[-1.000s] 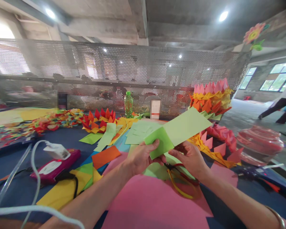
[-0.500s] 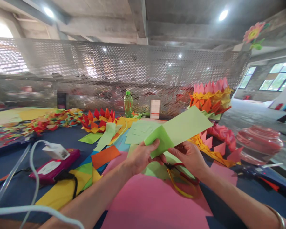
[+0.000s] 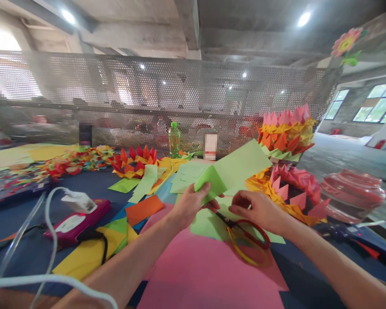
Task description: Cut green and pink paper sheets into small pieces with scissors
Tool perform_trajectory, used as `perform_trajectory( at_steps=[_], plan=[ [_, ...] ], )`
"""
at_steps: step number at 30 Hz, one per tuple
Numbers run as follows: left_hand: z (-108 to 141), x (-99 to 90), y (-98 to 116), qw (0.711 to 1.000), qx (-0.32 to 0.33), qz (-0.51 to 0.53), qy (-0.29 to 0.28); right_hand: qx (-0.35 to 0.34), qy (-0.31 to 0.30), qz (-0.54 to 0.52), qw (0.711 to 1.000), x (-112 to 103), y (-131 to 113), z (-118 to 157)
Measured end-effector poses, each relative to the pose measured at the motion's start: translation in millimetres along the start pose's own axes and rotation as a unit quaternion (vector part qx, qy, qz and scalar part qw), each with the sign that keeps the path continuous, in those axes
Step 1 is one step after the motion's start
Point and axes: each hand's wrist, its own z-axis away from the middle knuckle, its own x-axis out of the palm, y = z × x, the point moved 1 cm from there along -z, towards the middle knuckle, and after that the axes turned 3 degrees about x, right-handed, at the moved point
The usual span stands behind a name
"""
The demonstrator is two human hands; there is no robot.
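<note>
Your left hand (image 3: 197, 199) has the green paper strip (image 3: 244, 165) pinched at its folded end, thumb on the bright green face and the other fingers partly hidden behind; that grip is closed on the paper. The strip is up above the middle of the counter (image 3: 90, 186), its pale, long end slanting away to the upper right with nothing visibly supporting it. Your right hand (image 3: 257, 208) is just below and beside that long end, fingers curled, with a narrow gap between thumb and forefinger and no paper visible in it. Under your hands, the scissors (image 3: 244, 236) lie partly over loose green sheets (image 3: 204, 225) and a large pink sheet (image 3: 196, 274), blades pointing towards your left fingers. Expect the strip to be very light, fairly crisp and not slippery, though easily creased or torn; the long end would probably bend if pushed. Hold it best by the doubled part near the fold, with flat finger pads, and take the free end lightly by an edge so you leave no stray crease. To your right stand a tiered paper-petal ornament (image 3: 286, 133) and a pink-and-yellow petal ring (image 3: 291, 197).
</note>
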Motion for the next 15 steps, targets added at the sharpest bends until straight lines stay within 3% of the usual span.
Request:
perform_trajectory(
  at_steps=[3, 5, 8, 15],
  plan=[
    [-3.8, -5.1, 2.0, 0.999, 0.023, -0.011, 0.034, -0.017, -0.075, 0.116, 0.99, -7.6, -2.3, 8.1],
    [-5.3, -7.4, 2.7, 0.998, 0.028, -0.011, 0.046, -0.023, -0.073, 0.155, 0.985, -9.4, -5.6, 14.5],
    [-6.8, -10.0, 2.5, 0.998, 0.028, -0.007, 0.053, -0.022, -0.056, 0.18, 0.982, -7.9, -10.1, 23.8],
    [-9.1, -14.9, 0.3, 0.998, 0.007, 0.038, 0.043, -0.029, -0.105, 0.173, 0.979, 3.1, -7.4, 30.0]
  ],
)
